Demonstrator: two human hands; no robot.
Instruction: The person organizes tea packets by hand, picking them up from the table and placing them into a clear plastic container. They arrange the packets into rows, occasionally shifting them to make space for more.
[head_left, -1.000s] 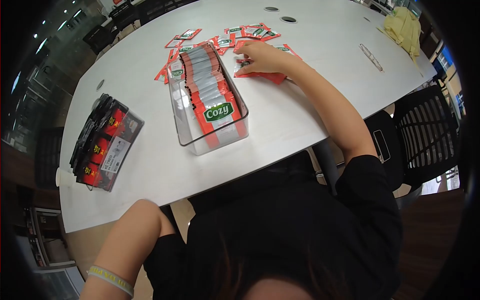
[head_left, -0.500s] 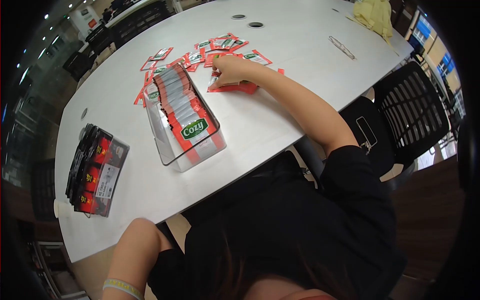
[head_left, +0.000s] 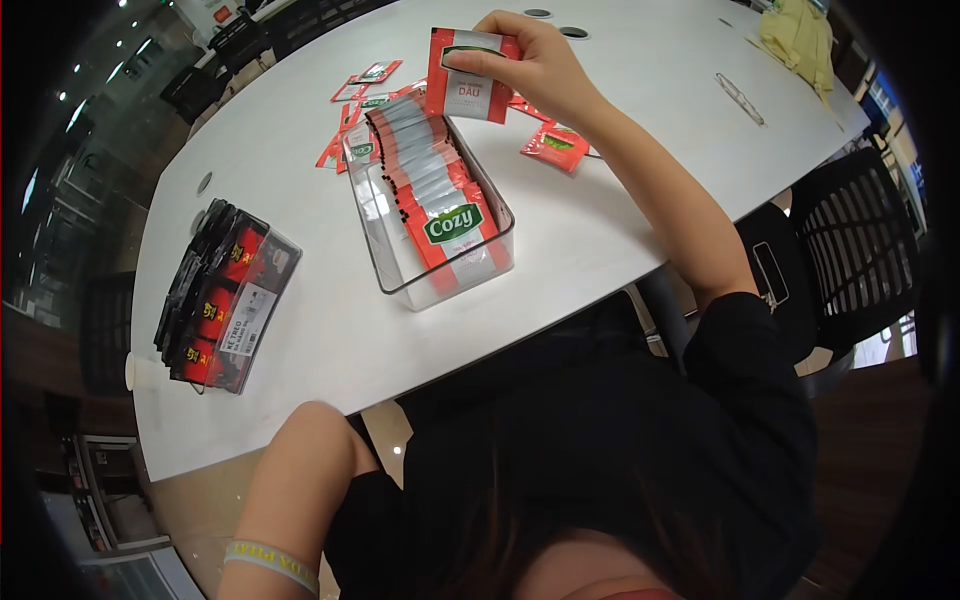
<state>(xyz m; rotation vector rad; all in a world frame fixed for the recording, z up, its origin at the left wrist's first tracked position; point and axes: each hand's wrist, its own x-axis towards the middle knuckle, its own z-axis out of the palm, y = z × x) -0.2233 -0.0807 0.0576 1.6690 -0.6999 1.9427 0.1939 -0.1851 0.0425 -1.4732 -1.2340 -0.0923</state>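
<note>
My right hand pinches a red-and-white Cozy sachet between thumb and fingers, its printed face toward me. The sachet is held up just past the far end of a clear plastic bin. Inside the bin, a long row of Cozy sachets stands overlapped, with bare room along its left side. Loose sachets lie on the table behind and to the right, partly hidden by the hand and the held sachet. My left hand is out of view; only the left arm with a wristband shows.
On the white table, a second clear bin of black-and-red packets stands at left. More loose sachets lie behind the first bin. A pair of glasses and a yellow cloth item are at far right. A chair stands alongside.
My right hand has lifted a sachet from the loose pile and brought it up, printed face showing, near the bin's far end. The view has shifted, so the table things appear farther right and higher.
</note>
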